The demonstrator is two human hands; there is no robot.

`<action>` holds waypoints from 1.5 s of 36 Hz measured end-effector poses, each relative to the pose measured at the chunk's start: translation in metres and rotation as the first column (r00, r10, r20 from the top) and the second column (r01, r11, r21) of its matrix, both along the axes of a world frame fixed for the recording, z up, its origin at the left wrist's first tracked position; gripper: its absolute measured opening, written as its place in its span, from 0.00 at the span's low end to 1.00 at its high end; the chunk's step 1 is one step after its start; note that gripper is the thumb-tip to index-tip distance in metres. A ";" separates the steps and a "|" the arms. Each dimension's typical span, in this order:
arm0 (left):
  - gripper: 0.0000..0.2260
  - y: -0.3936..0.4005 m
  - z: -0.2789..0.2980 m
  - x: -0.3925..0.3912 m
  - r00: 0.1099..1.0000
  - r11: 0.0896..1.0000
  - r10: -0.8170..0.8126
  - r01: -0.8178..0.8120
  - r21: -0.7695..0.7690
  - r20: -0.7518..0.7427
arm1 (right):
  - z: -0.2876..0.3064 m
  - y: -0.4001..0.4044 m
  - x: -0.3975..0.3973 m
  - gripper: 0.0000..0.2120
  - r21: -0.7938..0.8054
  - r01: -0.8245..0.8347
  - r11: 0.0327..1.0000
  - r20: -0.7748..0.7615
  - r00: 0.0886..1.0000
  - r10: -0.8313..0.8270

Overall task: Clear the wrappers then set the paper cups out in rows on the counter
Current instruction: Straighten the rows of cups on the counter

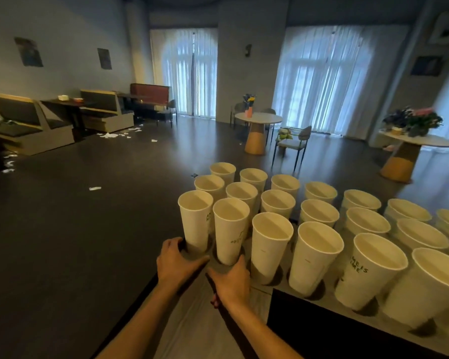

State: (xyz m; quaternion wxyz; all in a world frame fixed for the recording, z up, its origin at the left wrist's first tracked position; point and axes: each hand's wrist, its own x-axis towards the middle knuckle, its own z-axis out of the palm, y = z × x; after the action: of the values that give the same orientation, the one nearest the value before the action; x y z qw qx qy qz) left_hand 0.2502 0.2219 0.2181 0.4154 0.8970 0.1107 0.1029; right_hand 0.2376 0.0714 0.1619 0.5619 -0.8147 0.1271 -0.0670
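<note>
Several white paper cups stand upright in three rows on the grey counter (244, 304), running from the left end off to the right. My left hand (175, 260) wraps around the base of the leftmost front cup (195, 218). My right hand (231, 279) holds the base of the cup beside it (230, 230), fingers curled around the bottom. Both cups stand on the counter's left corner. No wrappers lie on the counter in view.
The counter's left edge drops to a dark floor (88, 242) with scraps of white paper (95, 188) scattered toward the booth seats (31, 125). Round tables (258, 120) with flowers and a chair (293, 143) stand beyond the cups. A dark recess (296, 314) sits under the counter edge.
</note>
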 end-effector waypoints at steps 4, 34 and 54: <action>0.38 -0.002 0.000 0.015 0.997 0.997 -0.023 0.028 -0.067 0.075 | -0.002 0.010 0.018 0.45 0.030 0.082 0.996 0.034 0.996 -0.083; 0.42 0.012 -0.005 0.008 0.999 0.994 -0.043 0.042 -0.098 -0.006 | 0.071 0.013 -0.017 0.20 0.155 0.103 0.983 -0.118 0.989 -0.086; 0.14 -0.063 0.006 -0.101 1.000 0.979 -0.002 0.005 -0.206 0.012 | 0.079 -0.057 -0.107 0.09 0.206 0.160 0.965 -0.210 0.971 -0.116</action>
State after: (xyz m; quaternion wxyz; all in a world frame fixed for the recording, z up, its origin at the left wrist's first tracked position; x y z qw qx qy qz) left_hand 0.1494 0.1590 0.2241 0.5069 0.8487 0.1167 0.0955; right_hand 0.1310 0.0147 0.2411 0.6276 -0.7388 0.2451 -0.0109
